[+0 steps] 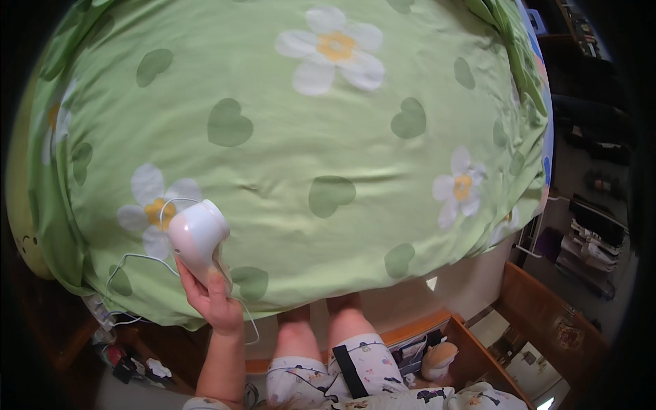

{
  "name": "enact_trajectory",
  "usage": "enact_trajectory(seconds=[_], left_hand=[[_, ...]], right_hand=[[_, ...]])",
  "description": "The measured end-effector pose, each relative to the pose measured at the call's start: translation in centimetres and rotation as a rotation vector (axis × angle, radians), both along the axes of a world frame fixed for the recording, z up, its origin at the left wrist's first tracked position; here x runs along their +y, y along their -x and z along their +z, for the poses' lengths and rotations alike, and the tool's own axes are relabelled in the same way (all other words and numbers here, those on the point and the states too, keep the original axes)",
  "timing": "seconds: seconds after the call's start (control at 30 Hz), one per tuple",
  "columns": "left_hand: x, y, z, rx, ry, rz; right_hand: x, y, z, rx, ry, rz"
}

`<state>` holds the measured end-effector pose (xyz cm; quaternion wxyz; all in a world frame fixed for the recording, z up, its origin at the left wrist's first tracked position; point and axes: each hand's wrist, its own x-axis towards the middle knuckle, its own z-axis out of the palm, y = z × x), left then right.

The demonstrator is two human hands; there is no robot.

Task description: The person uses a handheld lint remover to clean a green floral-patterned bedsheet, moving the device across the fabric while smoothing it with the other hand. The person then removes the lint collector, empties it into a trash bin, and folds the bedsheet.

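My left hand (215,302) grips the handle of a white-and-pink handheld electric appliance (197,230), thumb on the right side and fingers on the left. Its rounded head, with a ribbed white rim, points up and to the right, over the green bedsheet (287,154). I cannot tell whether the head touches the cloth. A thin white cord (148,256) loops behind the appliance and across the sheet towards a power strip (100,310) at the bed's left corner. My right hand is out of view. White flowers and dark green hearts pattern the sheet, which has shallow wrinkles.
My legs (294,341) stand against the bed's near edge. Behind them, to the right, is an open wooden drawer or box (476,343) holding a plush toy (438,360). A yellow-green plush (25,241) lies at the left edge. A rack with clothes (594,241) stands right.
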<state>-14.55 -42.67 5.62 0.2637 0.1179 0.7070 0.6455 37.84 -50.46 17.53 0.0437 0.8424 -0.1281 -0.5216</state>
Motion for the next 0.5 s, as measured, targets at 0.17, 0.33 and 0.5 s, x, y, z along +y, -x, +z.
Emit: enact_trajectory(seconds=[0.17,0.33,0.5], left_hand=[[1.4,-0.3,-0.1,0.060,0.134,-0.003],[2.6,-4.5,-2.2,0.461,0.508,-0.253],[5.7,-13.6,-4.9,0.627,0.335,-0.794]], right_hand=[[-1.1,5.4,-4.0,0.484,0.415,-0.489],[1.1,7.4,-7.1,0.452,0.227,-0.122],[6.3,11.0,-11.2,0.542,-0.526,0.228]])
